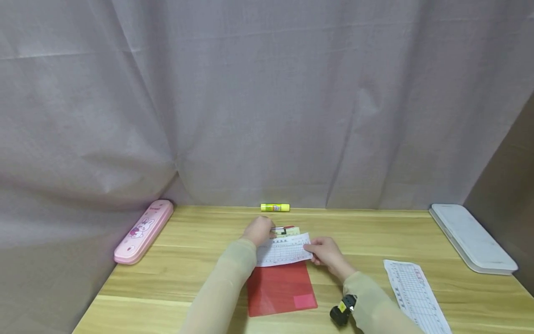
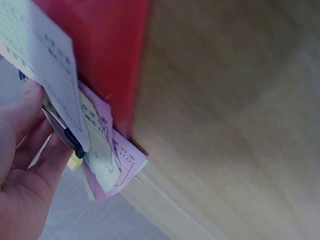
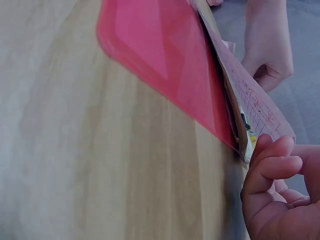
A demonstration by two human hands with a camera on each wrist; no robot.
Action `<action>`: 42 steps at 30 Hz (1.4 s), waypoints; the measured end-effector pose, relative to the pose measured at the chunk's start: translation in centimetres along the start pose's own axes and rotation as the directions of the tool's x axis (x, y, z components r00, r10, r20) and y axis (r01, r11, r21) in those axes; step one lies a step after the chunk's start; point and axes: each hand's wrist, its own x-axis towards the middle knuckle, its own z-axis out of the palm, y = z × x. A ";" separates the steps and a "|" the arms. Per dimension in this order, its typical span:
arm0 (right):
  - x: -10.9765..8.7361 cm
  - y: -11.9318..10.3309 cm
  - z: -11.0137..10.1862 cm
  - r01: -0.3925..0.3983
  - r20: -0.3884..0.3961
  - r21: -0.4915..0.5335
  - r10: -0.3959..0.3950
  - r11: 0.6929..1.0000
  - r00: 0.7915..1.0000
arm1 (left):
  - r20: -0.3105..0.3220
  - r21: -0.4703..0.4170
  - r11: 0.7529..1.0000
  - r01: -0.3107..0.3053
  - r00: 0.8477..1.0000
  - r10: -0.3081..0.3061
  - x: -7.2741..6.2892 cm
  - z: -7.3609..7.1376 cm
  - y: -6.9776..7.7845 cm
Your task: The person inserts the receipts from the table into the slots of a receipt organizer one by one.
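Note:
A red plastic folder [image 1: 279,290] lies on the table below both hands. My left hand [image 1: 258,230] is at its far end, thumb and curled fingers gripping a thin clip [image 2: 74,142] with dark end pieces. Yellow and pink slips [image 2: 102,150] stick out beside the clip, over the folder's end. Across them lies a white printed form [image 1: 285,250] with a grid, its near edge overlapping the folder. My right hand [image 1: 327,253] pinches the form's right edge between thumb and fingers, close to the slips.
A second printed sheet [image 1: 417,294] lies at the right. Behind it stands a white case [image 1: 473,236]; a pink pencil case [image 1: 143,232] is at the left edge. A yellow glue stick [image 1: 275,207] lies at the back by the grey curtain [image 1: 267,102].

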 end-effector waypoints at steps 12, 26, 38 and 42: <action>0.0 0.0 1.1 -0.002 -0.019 -0.044 0.001 0.999 1.000 | -0.009 0.020 0.998 -0.061 0.998 0.061 0.2 0.1 1.3; 0.0 0.2 0.6 -0.063 -0.043 -0.023 0.062 0.998 0.997 | -0.005 -0.059 0.998 -0.033 0.999 0.033 0.2 0.1 2.0; 0.7 0.3 1.4 -0.036 -0.091 -0.246 0.014 0.969 0.996 | -0.028 0.007 1.000 -0.031 0.999 0.031 0.2 0.6 2.2; 0.9 0.2 1.5 -0.025 -0.097 -0.274 -0.002 0.961 0.995 | -0.009 0.118 0.992 -0.040 0.999 0.041 0.5 1.0 2.4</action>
